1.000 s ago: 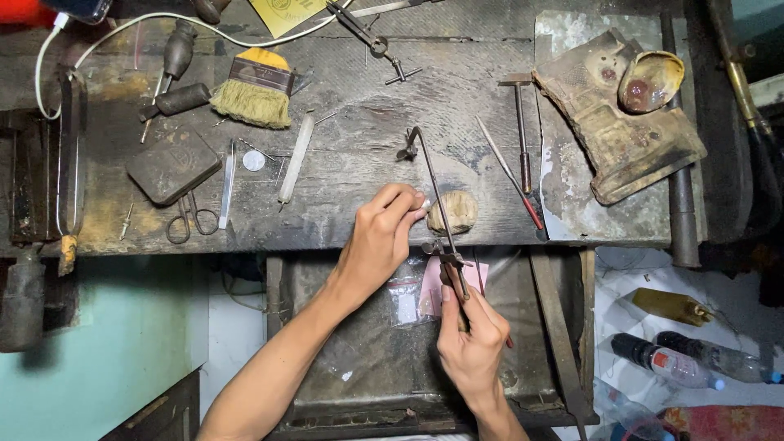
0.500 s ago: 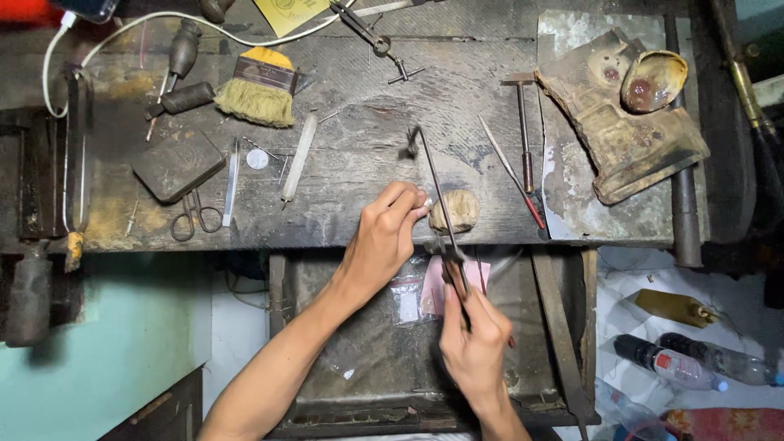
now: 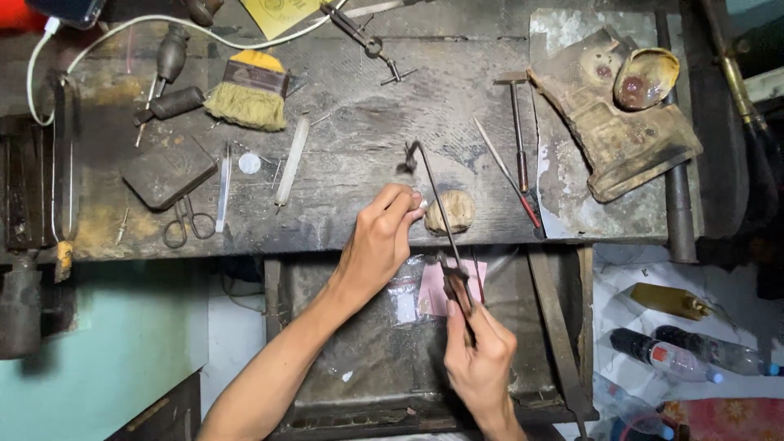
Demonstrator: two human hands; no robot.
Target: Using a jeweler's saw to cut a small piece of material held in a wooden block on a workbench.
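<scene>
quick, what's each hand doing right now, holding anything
Left hand: fingers pinched shut at the bench edge beside the saw blade; whatever they hold is too small to tell.
Right hand: closed on the handle of the jeweller's saw.

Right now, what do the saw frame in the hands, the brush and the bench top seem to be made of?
Saw frame: thin dark metal, dull; its handle in the right hand looks wooden. Brush: pale, straw-like bristles, dark band, yellow handle, probably painted wood. Bench top: worn, stained grey wood, going by the grain and scratches.

On the worn wooden bench [image 3: 351, 175] lie one straw-bristled flat brush [image 3: 247, 95], one small steel hammer [image 3: 516, 122], one pair of scissors [image 3: 186, 224], and below perhaps three plastic bottles [image 3: 661, 353].
</scene>
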